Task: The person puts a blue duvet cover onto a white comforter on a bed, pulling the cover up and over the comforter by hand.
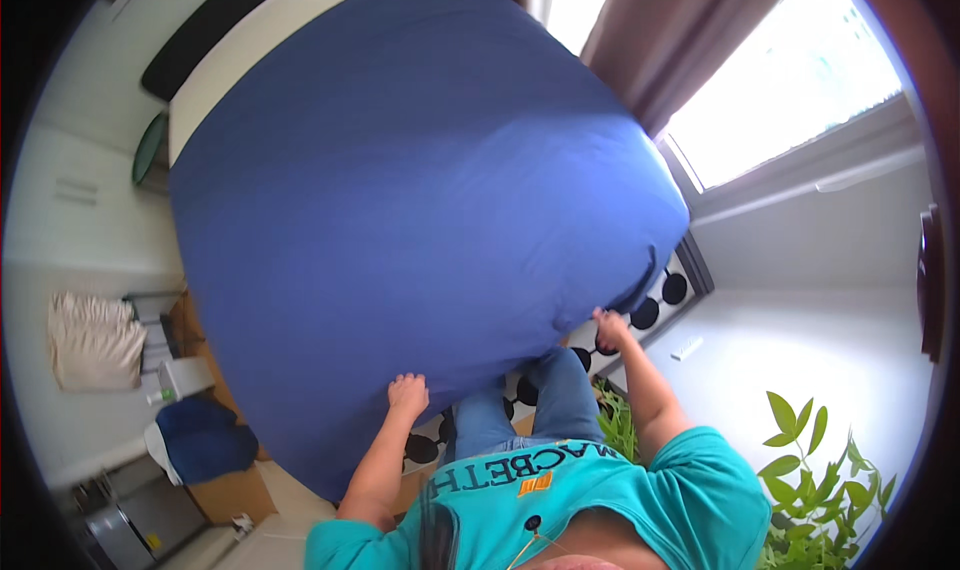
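Note:
A large blue bed sheet [400,200] covers most of the mattress, with soft creases towards its near right corner. At the near edge, left of my legs, my left hand [408,394] has its fingers curled down onto the sheet. My right hand [609,332] is closed on the edge of the sheet close to the near right corner, where the fabric bunches into dark folds. Below that edge, a white cover with black dots [645,314] shows on the side of the bed. The fingertips of both hands are partly hidden.
Along the far left, a pale strip [240,42] borders the sheet beside a dark headboard [205,32]. Brown curtains [680,35] and a bright window [780,80] flank the right side. Leafy plants [830,480] stand near right; a chair with dark blue cloth [205,438] is left.

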### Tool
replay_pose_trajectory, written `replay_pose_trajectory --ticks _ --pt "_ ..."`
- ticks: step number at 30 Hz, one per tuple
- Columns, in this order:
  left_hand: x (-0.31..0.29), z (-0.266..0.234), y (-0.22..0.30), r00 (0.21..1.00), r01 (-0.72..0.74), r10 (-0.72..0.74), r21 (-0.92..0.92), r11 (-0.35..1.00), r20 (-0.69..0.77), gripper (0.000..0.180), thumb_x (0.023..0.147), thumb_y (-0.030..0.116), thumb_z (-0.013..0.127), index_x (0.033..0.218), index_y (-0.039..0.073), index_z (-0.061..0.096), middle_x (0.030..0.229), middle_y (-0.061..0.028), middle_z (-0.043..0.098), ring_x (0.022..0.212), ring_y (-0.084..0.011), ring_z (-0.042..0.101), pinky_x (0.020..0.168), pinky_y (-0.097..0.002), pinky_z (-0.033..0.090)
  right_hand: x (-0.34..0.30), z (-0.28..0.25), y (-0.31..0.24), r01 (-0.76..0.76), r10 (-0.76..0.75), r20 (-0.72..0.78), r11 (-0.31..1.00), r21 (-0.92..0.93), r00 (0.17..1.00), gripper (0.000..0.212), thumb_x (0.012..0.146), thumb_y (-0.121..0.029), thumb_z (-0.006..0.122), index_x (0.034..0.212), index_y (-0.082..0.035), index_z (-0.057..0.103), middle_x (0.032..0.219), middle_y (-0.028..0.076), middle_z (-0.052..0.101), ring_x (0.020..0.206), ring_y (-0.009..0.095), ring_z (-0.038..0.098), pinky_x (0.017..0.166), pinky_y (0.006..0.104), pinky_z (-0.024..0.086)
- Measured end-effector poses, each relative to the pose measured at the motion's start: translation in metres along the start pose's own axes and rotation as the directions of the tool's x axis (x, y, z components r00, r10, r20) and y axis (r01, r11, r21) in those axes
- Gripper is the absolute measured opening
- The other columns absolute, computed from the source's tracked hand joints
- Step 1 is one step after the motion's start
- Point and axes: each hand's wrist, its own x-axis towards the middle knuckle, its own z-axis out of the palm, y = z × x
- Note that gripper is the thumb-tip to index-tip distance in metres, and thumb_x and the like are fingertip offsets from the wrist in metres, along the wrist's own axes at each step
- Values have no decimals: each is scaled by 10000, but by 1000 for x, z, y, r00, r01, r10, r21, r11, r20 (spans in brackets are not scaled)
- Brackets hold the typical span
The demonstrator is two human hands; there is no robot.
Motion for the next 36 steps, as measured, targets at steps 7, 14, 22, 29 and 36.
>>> replay_pose_trajectory --ticks 7,14,22,29,36 --pt "107 -78 158 951 -156 126 -87 984 -284 712 758 322 643 1359 154 301 1420 -214 161 1290 -464 141 983 -580 258 62 -108 10 64 -112 -258 980 -186 960 720 708 -339 658 1238 60 378 1094 281 552 1041 353 551 848 368 471" --pt "168 -102 293 993 85 -80 -51 995 82 957 695 449 677 1428 207 111 1447 -262 -47 1299 -525 -15 992 -652 142 68 -108 40 416 -525 -169 801 -431 834 234 785 -243 526 695 -34 583 710 199 615 675 375 612 610 462 505" --pt "160 -104 299 987 -160 159 -34 986 -35 899 737 369 650 1430 166 116 1448 -265 -2 1330 -461 24 1033 -601 101 53 -146 193 -15 15 1 965 -263 1000 293 791 -241 514 957 -19 609 994 225 605 967 370 570 826 433 466" --pt "255 -152 370 922 -266 249 -17 964 -296 876 761 408 618 1430 157 113 1452 -257 -7 1334 -450 1 1021 -621 93 94 -336 69 381 -296 -451 918 108 842 279 829 -275 530 897 -6 562 859 195 616 830 341 598 728 410 469" --pt "315 -200 466 981 110 -158 -347 932 -115 957 741 508 628 1432 230 28 1449 -247 -98 1299 -525 -22 958 -682 172 126 -442 -7 478 -450 -178 861 173 875 307 841 -292 568 969 -13 564 792 120 636 735 210 621 675 329 484"
